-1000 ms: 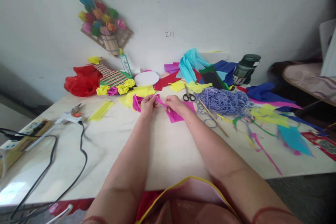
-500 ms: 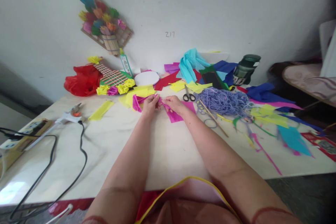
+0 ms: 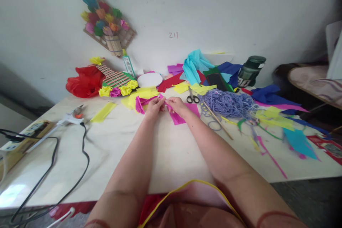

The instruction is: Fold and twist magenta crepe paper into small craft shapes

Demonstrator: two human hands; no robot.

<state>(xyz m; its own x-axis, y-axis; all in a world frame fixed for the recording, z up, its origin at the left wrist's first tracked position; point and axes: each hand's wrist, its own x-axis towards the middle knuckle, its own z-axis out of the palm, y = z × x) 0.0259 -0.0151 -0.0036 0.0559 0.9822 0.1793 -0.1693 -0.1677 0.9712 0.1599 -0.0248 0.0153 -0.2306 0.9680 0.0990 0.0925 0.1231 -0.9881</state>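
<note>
A pale table (image 3: pixel 165 156) fills the lower view, strewn toward its far edge with cut coloured paper. To the right lies a heap of purple yarn (image 3: pixel 227 102), with thin wooden sticks (image 3: pixel 216 117) slanting in front of it, and a dark green jar (image 3: pixel 249 70) stands near the wall. At the far left sits a red plastic bag (image 3: pixel 82 82); a glue gun (image 3: pixel 70 118) with a black cord lies near the left edge. Black-handled scissors (image 3: pixel 191 97) rest just right of the hands.

The magenta paper strip (image 3: pixel 176 114) lies across the middle of the table, its long axis running left to right, from a bunched end at the left down to a flat piece on the tabletop at the right. The left hand (image 3: pixel 154 107) and the right hand (image 3: pixel 176 106) meet near its middle, fingertips almost touching, each pinching the strip narrowly between thumb and fingers. The bunched end sits just left of the left hand; the flat end lies under and just beyond the right hand. Both hands are about equally near the pinched spot.
</note>
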